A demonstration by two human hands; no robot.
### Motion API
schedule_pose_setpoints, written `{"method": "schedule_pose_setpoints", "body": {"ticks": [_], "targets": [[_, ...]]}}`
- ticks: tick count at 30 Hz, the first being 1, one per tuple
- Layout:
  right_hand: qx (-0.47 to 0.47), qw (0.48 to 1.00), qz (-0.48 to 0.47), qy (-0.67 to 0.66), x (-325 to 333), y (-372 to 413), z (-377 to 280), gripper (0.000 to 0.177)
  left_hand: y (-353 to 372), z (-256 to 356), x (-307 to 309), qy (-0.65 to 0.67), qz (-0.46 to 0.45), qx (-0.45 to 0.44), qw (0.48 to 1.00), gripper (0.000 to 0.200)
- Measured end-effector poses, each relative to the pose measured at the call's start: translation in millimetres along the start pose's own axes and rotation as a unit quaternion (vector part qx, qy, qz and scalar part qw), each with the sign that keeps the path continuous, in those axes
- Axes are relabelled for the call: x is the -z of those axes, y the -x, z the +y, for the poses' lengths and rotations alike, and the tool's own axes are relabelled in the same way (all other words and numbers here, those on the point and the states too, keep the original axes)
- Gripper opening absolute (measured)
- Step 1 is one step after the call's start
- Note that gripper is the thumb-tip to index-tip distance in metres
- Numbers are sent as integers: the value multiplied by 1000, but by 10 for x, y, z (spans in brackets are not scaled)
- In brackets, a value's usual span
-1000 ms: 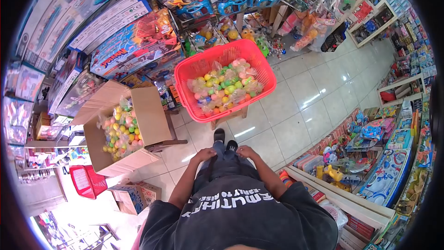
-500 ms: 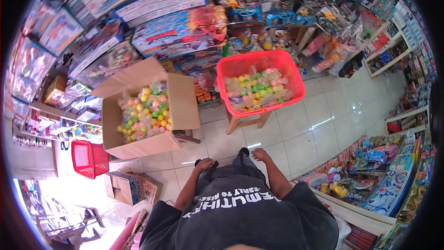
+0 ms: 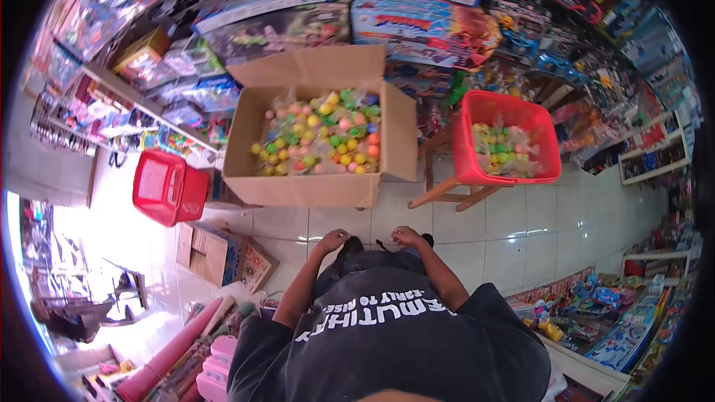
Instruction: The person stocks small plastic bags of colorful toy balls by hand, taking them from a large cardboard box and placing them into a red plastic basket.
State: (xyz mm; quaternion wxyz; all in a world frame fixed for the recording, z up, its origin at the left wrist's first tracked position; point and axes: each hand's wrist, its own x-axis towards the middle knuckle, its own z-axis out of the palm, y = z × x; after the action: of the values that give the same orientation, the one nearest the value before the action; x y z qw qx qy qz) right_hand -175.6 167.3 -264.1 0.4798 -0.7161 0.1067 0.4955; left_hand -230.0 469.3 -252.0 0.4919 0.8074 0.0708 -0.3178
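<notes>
My left hand (image 3: 334,240) hangs low in front of my body, above the floor and near the front of the large cardboard box (image 3: 298,190). My right hand (image 3: 407,236) is level with it, a short way to the right. Both hands look empty, with loosely bent, partly spread fingers, and neither touches the box. Inside the box lie many small coloured balls (image 3: 320,134), some in clear plastic bags. Further right, a red plastic basket (image 3: 547,170) contains more bagged balls and rests on a wooden stool (image 3: 439,187).
On the left are another red basket (image 3: 165,192) and a smaller opened carton (image 3: 205,249) on the tiled floor (image 3: 503,253). Boxed toys (image 3: 417,26) line the back. Low toy shelves (image 3: 588,357) stand at right; pink rolls (image 3: 175,350) lie at lower left.
The view has turned left and moved nearer the cardboard box, so the box and red basket appear further right. My hands have come closer together.
</notes>
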Motion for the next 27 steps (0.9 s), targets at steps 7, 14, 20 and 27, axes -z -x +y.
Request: {"method": "schedule_pose_setpoints", "body": {"ticks": [7, 14, 20, 27], "targets": [[26, 998, -10, 62, -387, -41, -522, 23, 185, -404, 283, 88, 110, 22, 990, 38], [137, 976, -41, 161, -549, 92, -1320, 24, 639, -257, 248, 202, 73, 174, 961, 38], [160, 946, -214, 184, -673, 186, -2094, 31, 600, -198, 648, 96, 235, -32, 967, 35], [218, 946, -241, 18, -590, 518, -3398, 25, 817, 1217, 1837, 273, 126, -109, 947, 28]]}}
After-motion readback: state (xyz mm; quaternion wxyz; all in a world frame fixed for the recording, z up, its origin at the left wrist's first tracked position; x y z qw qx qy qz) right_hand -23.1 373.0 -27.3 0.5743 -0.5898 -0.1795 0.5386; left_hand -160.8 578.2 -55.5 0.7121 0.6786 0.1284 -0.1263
